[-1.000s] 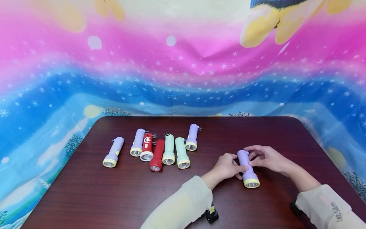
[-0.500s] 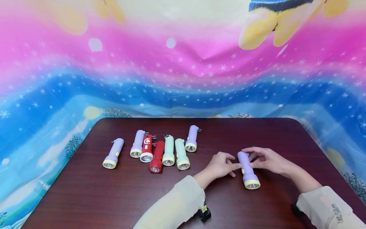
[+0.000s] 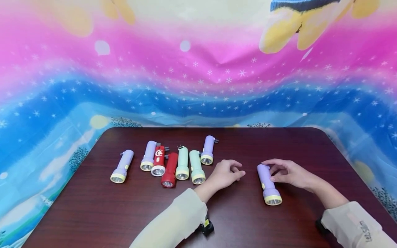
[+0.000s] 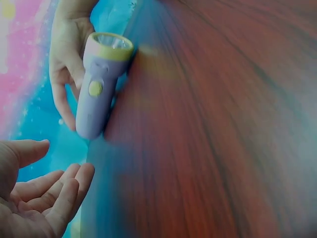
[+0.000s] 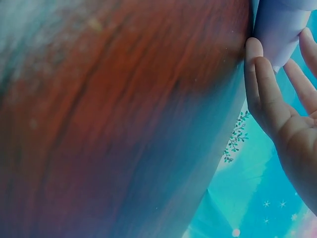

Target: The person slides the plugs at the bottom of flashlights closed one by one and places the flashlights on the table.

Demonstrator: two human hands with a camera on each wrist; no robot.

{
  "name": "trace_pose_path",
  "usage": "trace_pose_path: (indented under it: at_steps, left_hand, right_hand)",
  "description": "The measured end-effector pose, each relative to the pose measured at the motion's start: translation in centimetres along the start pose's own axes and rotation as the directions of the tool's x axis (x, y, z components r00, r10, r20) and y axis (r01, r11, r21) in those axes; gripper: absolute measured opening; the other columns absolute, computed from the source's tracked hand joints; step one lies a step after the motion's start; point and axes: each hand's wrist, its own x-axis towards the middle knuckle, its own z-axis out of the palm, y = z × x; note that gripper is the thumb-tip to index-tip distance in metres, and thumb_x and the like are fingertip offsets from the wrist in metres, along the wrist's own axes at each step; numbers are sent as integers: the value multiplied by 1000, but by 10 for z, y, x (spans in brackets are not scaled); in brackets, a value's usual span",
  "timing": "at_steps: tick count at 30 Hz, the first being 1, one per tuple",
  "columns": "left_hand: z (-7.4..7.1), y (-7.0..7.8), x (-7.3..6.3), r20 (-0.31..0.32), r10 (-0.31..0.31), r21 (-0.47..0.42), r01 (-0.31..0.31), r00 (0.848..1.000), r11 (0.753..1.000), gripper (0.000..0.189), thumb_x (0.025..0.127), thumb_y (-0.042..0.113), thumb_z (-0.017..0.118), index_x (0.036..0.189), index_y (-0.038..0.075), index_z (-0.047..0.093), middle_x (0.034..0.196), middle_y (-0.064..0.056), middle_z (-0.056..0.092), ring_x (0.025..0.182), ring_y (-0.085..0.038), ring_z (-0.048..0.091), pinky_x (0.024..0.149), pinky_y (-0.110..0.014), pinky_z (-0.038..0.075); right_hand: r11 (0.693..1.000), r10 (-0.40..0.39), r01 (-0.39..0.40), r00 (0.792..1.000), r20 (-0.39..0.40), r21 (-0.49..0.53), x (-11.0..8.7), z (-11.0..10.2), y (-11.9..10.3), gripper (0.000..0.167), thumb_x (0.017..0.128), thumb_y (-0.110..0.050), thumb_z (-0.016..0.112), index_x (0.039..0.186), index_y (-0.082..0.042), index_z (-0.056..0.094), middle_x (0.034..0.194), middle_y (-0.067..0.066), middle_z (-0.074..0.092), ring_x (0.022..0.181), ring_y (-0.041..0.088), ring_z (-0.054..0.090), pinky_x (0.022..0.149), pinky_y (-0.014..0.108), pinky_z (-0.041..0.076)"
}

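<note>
On the right side of the table in the head view lies a purple flashlight [image 3: 267,185] with a pale yellow head ring and a yellow switch. My right hand [image 3: 289,174] holds it near its tail end, the thumb at its side and fingers at its back; the right wrist view shows thumb and fingers on both sides of the purple body [image 5: 282,32]. My left hand [image 3: 224,174] is apart from it, to its left, with loosely bent fingers and nothing in them. In the left wrist view that left hand [image 4: 42,191] has its palm turned up below the flashlight [image 4: 101,87].
Several flashlights lie left of my left hand: a mint green one [image 3: 197,167], another mint green one [image 3: 182,163], a red one [image 3: 170,170], a red-and-white one [image 3: 159,161] and purple ones [image 3: 208,148]. A patterned cloth [image 3: 198,86] hangs behind the dark wooden table [image 3: 108,213].
My left hand has let go of the purple flashlight and moved left, away from it. The right hand stays at the flashlight, which lies almost where it was.
</note>
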Motion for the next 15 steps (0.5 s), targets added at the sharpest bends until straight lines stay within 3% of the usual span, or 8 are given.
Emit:
trace_pose_path:
  at_steps: [8,15]
  left_hand:
    - [-20,-8,-6,-64,30,85,-25,997,996,36,93,25,70,123,6,67,92,1,70,75,-6,62,68,-21,51]
    - [-37,-12,-6,-127,66,105,-53,990,993,35,94,24,69,123,5,66,102,-5,73,89,-16,69,79,-27,56]
  right_hand:
    - [999,28,-28,1000,-1,21,0,0,-2,59,92,-13,69,143,4,44,115,24,63,90,16,66,79,24,56]
    - [999,1,-1,1000,4,37,0,1,-2,57,93,-11,68,142,6,43,114,24,62,89,15,66,78,24,56]
